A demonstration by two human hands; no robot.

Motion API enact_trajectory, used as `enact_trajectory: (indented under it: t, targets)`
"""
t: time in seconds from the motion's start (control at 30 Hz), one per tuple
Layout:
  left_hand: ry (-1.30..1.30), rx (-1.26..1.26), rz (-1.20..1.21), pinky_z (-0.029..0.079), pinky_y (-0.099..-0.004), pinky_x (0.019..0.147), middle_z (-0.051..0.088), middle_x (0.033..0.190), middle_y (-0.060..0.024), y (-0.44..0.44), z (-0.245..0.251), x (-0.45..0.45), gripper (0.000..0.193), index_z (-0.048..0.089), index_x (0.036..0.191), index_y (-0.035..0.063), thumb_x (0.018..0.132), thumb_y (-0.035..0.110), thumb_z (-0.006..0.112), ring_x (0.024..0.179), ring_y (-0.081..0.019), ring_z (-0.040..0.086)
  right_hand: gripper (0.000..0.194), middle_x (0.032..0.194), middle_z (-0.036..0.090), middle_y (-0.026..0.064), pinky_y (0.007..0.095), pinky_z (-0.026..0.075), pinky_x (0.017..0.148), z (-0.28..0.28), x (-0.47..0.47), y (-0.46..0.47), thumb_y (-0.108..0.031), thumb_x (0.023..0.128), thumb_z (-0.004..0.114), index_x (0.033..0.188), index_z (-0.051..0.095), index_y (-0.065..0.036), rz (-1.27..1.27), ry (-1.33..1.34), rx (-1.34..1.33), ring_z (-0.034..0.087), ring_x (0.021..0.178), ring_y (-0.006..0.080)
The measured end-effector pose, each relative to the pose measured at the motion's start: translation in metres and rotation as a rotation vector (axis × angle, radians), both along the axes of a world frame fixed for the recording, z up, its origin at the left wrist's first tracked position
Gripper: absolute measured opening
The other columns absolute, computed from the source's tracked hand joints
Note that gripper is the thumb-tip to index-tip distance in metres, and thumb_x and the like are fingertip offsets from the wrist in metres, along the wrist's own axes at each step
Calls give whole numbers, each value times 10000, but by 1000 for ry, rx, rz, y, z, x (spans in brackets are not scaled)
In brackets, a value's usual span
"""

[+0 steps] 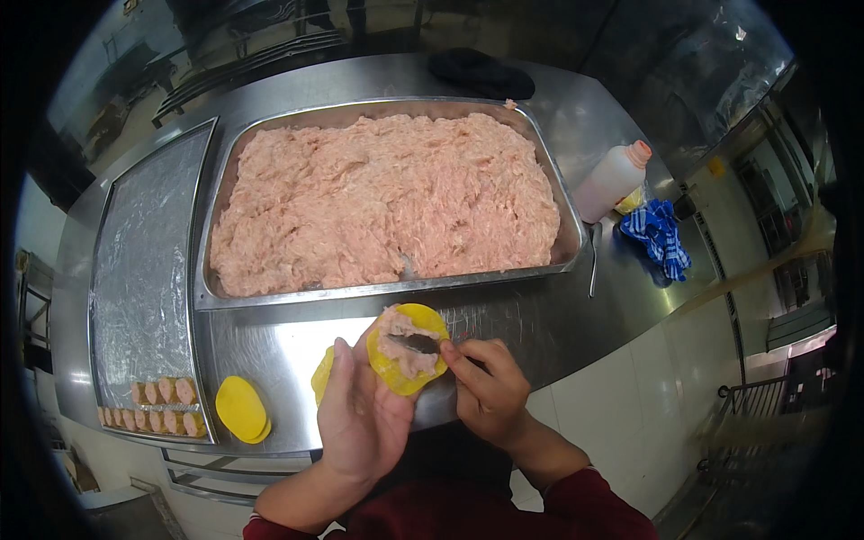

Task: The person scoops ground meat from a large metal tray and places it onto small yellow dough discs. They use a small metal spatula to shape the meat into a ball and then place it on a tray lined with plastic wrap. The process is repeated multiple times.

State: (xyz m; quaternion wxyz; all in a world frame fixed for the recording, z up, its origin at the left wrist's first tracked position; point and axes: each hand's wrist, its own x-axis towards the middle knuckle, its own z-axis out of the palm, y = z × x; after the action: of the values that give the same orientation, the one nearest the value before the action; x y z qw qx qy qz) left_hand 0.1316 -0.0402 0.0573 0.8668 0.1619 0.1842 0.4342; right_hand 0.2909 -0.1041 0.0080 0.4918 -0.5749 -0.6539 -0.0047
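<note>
A round yellow dough wrapper (405,387) rests across the fingers of my left hand (364,418), palm up. Pale pink minced meat (420,364) is spread over the wrapper's middle. My right hand (496,391) grips a metal spreader or spoon (420,343), its dark blade pressed into that meat; the handle is mostly hidden by the fingers. More yellow wrapper (322,379) shows beside my left thumb, and I cannot tell whether the hand holds it. Ahead, a deep steel pan (331,295) holds a large mass of minced meat (385,202).
At left lies a film-lined tray (142,270) with several filled dumplings (156,422) at its near end. Loose wrappers (239,408) are stacked beside it. On the right are a plastic bottle (611,182), a spoon (594,263) and a blue checked cloth (658,236). Black cloth (479,73) lies behind the pan.
</note>
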Motion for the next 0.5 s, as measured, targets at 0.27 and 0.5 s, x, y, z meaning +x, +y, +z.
enact_trajectory:
  t: [0.27,0.5]
  targets:
    - [197,54,25,373,-480,1225,497,1524,-193,5,-21,-3,599,339,1578,-46,1086,277,449,1438,-324,481,422,939,671,114,345,543,687,-5,4,-11,132,816,691,1205,772,-12,3,-59,-148,641,773,265]
    - [167,309,-225,357,-455,1239,371,1642,-206,13,-17,-23,993,207,1680,43,740,-75,506,1468,-350,453,502,901,632,99,376,535,710,24,22,-21,117,782,681,1250,766,-43,43,4,-144,638,771,262]
